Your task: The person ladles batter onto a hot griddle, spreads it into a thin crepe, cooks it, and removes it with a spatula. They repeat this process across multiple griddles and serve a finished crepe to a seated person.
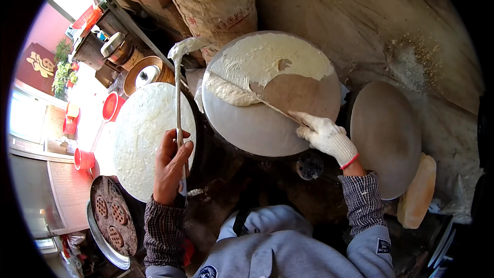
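My bare left hand (171,168) grips the long handle of a ladle (178,96), raised upright with its head coated in wet batter. My right hand (326,133), in a white knit glove, holds a thin, flat spreader (279,112) slanting across the middle round griddle (270,135). A thick lump of batter (231,92) clings along the spreader's far part. Beyond it a thin, pale batter layer (270,52) covers the griddle's far side, with a small hole and a ragged edge. Bare surface shows on the near side.
At left, another round griddle (154,139) carries a full batter layer. A bare griddle (386,139) stands at right beside a pale block (417,193). Perforated coal briquettes (119,214) lie lower left. A woven sack (220,7) stands behind; red buckets (84,159) are further left.
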The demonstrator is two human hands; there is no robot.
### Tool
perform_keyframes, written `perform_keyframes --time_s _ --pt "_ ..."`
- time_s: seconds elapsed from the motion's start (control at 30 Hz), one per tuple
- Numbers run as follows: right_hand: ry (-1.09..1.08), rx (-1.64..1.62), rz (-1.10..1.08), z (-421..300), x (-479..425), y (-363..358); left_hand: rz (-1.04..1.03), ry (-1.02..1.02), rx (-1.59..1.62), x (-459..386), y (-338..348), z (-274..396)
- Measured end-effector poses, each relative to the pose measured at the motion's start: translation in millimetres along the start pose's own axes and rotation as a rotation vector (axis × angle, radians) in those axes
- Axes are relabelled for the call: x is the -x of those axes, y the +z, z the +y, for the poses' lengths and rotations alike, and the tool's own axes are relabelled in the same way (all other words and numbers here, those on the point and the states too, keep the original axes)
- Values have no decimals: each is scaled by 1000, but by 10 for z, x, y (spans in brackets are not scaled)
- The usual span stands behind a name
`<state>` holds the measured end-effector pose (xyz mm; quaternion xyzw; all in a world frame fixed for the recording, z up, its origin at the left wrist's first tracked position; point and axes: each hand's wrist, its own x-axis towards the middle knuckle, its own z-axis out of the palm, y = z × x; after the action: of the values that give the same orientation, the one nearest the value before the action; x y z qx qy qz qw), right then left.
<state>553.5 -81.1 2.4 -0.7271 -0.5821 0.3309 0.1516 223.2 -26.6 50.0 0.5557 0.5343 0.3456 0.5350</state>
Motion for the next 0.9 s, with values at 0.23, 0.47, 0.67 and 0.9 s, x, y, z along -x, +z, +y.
perform_keyframes --time_s 0.23,0.47,0.67,0.9 --pt "196 -310 -105 37 449 -21 -63 -207 142 -152 19 -15" --pt "246 -552 -144 -100 705 135 -226 -364 297 -15 -33 58" --pt "234 -749 -144 -233 820 390 -306 -465 454 196 -127 81" --pt "219 -1083 -185 -390 949 814 -497 -600 914 417 -139 -75"
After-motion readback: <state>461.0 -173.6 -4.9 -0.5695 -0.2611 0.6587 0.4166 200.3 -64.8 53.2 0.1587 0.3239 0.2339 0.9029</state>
